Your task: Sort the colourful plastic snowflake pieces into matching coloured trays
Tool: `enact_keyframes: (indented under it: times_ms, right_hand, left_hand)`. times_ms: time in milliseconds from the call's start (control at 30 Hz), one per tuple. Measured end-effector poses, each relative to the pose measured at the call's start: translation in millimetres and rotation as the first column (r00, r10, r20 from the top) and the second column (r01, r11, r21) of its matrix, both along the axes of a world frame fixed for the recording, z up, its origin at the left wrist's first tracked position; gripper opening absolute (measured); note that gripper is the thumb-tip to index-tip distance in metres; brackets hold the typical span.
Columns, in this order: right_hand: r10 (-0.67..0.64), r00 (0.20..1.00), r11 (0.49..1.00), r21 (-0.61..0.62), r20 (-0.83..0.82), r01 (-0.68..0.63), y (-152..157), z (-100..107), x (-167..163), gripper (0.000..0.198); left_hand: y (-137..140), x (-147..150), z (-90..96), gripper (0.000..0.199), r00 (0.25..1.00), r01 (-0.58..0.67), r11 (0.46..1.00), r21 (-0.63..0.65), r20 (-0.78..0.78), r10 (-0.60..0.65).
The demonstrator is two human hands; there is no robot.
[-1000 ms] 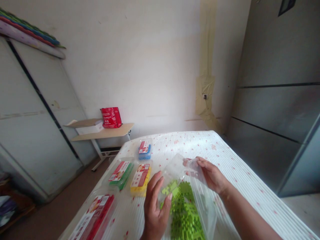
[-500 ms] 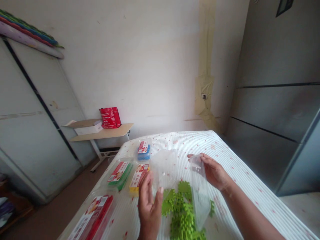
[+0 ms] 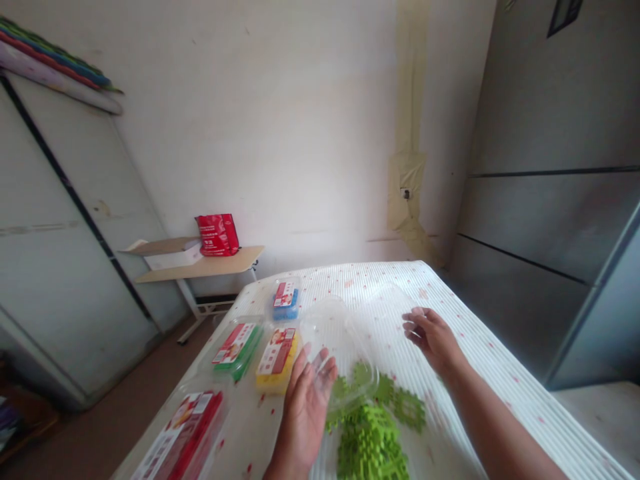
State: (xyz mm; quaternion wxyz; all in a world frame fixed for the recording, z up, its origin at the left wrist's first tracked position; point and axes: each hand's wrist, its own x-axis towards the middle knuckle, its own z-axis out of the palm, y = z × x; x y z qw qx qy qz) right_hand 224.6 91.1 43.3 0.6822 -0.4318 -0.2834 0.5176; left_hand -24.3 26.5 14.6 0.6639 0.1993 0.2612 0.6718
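Swung farther back since half a second ago, the clear container hangs between the hands, its edges barely traceable. Below, the green pieces run off the view. Left hand: fingers spread, unclenched. Right hand: loosely curled; whether it grips plastic, I cannot tell.

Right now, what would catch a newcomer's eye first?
Probably the bright green pieces heaped at the near middle of the striped cloth. Along its left side, the red pack, green pack, yellow pack and blue pack stand out next. Farther back, at left, a red bag sits on a small table.
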Motion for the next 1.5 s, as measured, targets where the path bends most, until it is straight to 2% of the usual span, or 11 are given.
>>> enact_keyframes:
  times_ms: [100,167,333,633,800,933,1000,1133,1200,1333,1500]
  right_hand:
    - [-0.049,0.992,0.990,0.135,0.113,0.034,-3,1,-7,0.025]
    - [-0.113,0.948,0.966,0.255,0.297,0.035,-4,-4,-14,0.020]
    - [-0.223,0.674,0.881,0.441,0.704,-0.169,-8,-24,-29,0.008]
    - [-0.429,0.438,0.844,0.523,0.790,-0.116,-10,-31,-23,0.011]
    - [-0.273,0.440,0.805,0.454,0.855,-0.382,-16,-35,-36,0.015]
    - [-0.047,0.437,0.776,0.308,0.898,-0.550,-20,-31,-44,0.021]
    - [0.053,0.460,0.793,0.242,0.886,-0.559,-19,-26,-39,0.024]
    - [0.190,0.672,0.909,0.130,0.715,-0.395,-17,-7,-18,0.021]
    - [0.292,0.715,0.913,0.036,0.635,-0.406,-20,3,-12,0.030]
    - [0.435,0.597,0.852,-0.094,0.674,-0.515,-30,13,-19,0.042]
    - [0.325,0.413,0.885,-0.119,0.851,-0.451,-42,23,-31,0.033]
  left_hand:
    - [-3,3,0.1,0.063,0.997,0.069,0.998,-0.001,0.036,-0.069]
    - [-4,4,-0.2,0.064,0.993,0.106,0.994,0.006,0.050,-0.106]
    - [-5,6,-1.5,0.072,0.983,0.172,0.985,0.025,0.058,-0.173]
    - [-6,1,1.5,0.074,0.971,0.222,0.975,0.007,0.086,-0.221]
    - [-7,4,-2.3,0.073,0.966,0.251,0.968,-0.028,0.067,-0.248]
    - [-4,5,-7.7,0.056,0.970,0.243,0.966,-0.083,0.045,-0.240]
    - [-3,5,-10.7,0.046,0.973,0.230,0.968,-0.101,0.037,-0.227]
    - [-1,6,-16.0,0.036,0.983,0.184,0.977,-0.112,0.024,-0.183]
    - [0,8,-18.2,0.036,0.985,0.174,0.980,-0.096,0.004,-0.175]
    - [-1,12,-22.2,0.037,0.986,0.162,0.984,-0.077,-0.034,-0.165]
    - [-3,15,-21.8,0.041,0.982,0.147,0.987,-0.066,-0.113,-0.154]
